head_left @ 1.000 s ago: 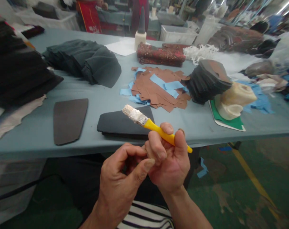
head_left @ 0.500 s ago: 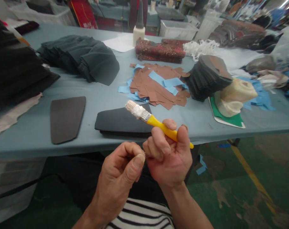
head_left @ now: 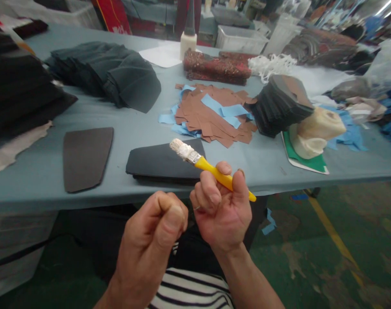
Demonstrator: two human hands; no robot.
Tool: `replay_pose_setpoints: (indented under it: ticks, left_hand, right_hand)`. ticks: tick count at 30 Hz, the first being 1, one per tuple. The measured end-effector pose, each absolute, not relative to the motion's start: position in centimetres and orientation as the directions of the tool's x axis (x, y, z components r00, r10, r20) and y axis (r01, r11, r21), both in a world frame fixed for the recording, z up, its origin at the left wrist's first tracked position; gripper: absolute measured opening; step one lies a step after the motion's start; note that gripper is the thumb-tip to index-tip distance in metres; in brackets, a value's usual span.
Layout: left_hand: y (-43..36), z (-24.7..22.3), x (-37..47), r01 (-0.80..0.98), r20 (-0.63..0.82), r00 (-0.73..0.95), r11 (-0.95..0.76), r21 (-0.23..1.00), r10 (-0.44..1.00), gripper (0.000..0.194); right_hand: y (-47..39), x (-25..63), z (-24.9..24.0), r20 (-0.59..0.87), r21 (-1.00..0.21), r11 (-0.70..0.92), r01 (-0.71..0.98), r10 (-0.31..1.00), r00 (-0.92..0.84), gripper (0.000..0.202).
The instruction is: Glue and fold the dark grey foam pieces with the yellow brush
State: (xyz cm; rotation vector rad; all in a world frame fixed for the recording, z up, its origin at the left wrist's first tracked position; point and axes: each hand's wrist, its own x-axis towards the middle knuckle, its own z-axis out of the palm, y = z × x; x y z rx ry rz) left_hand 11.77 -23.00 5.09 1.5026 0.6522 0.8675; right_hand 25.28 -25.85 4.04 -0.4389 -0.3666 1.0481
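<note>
My right hand point(head_left: 223, 206) is turned palm up and grips a paintbrush point(head_left: 216, 171) by its yellow handle, between thumb and fingers. White, caked bristles point up and left over a stack of dark flat pieces point(head_left: 165, 161) near the table's front edge. Beside it, my left hand point(head_left: 158, 231) is closed, thumb pressed against curled fingers; anything pinched there is too small or hidden to name. A small gap parts the two hands. One dark grey panel point(head_left: 87, 159) lies flat on the table to the left.
Brown pieces with blue strips point(head_left: 211, 113) spread across the middle of the cloth-covered table point(head_left: 144, 128). Dark piles stand at left point(head_left: 108, 75) and right point(head_left: 281, 105). A cream container point(head_left: 319, 124) sits on a green sheet, and a white bottle point(head_left: 188, 43) stands at the back.
My left hand has drawn down and left, away from the right hand's fingers, which it was touching or nearly touching. The right hand with the paintbrush has shifted slightly left.
</note>
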Motion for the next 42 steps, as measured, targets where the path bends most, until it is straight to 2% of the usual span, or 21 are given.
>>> replay_pose_setpoints:
  ticks: [3,7,10,13,16,19,22,25,27,29,32,36,42]
  left_hand:
    - [-22.8,5.0,12.1,0.06,0.317,0.511,-0.401,0.914,0.799,0.025]
    - [-22.5,5.2,13.0,0.16,0.453,0.526,-0.607,0.778,0.719,0.026]
    - [-22.2,5.5,13.2,0.211,0.466,0.574,-0.671,0.711,0.673,0.023]
    - [-22.0,5.6,12.7,0.287,0.438,0.623,-0.711,0.642,0.648,0.013]
    - [-21.8,5.5,12.2,0.357,0.446,0.649,-0.765,0.537,0.616,0.024]
    - [-21.6,5.4,12.1,0.399,0.484,0.658,-0.812,0.426,0.577,0.034]
    - [-21.8,5.1,12.2,0.353,0.516,0.664,-0.835,0.423,0.542,0.037]
    - [-22.1,4.9,12.0,0.262,0.514,0.639,-0.791,0.554,0.572,0.038]
    - [-22.2,5.0,11.8,0.235,0.47,0.611,-0.713,0.66,0.637,0.038]
    - [-22.0,5.0,11.5,0.231,0.391,0.605,-0.623,0.748,0.694,0.038]
    - [-21.7,4.9,11.4,0.203,0.304,0.61,-0.515,0.833,0.732,0.033]
    - [-21.8,4.2,11.9,0.163,0.324,0.575,-0.494,0.854,0.751,0.017]
    - [-22.4,4.5,12.9,0.145,0.463,0.503,-0.599,0.787,0.73,0.012]
  right_hand:
    - [-25.9,25.0,4.0,0.108,-0.531,0.44,-0.724,0.883,0.457,0.025]
    - [-26.0,24.4,3.9,0.126,-0.611,0.452,-0.65,0.866,0.483,0.025]
    - [-26.0,23.9,3.6,0.171,-0.696,0.478,-0.535,0.835,0.523,0.024]
    - [-26.1,23.6,3.0,0.267,-0.797,0.524,-0.3,0.752,0.603,0.025]
    - [-26.4,23.3,2.4,0.358,-0.874,0.485,-0.033,0.687,0.632,0.024]
    - [-26.7,22.9,1.9,0.41,-0.879,0.468,0.09,0.646,0.644,0.021]
    - [-26.8,22.6,2.1,0.466,-0.839,0.524,0.146,0.553,0.691,0.019]
    - [-26.6,22.9,3.1,0.383,-0.843,0.535,0.049,0.534,0.754,0.024]
    - [-26.3,23.5,3.9,0.23,-0.837,0.525,-0.153,0.592,0.772,0.03]
    - [-26.0,24.2,4.5,0.087,-0.783,0.497,-0.374,0.683,0.726,0.031]
    - [-25.8,25.2,4.8,-0.015,-0.665,0.447,-0.598,0.793,0.609,0.029]
    - [-25.9,25.8,4.7,-0.061,-0.543,0.422,-0.726,0.842,0.536,0.026]
    - [-25.7,25.7,4.5,-0.096,-0.461,0.395,-0.795,0.868,0.487,0.024]
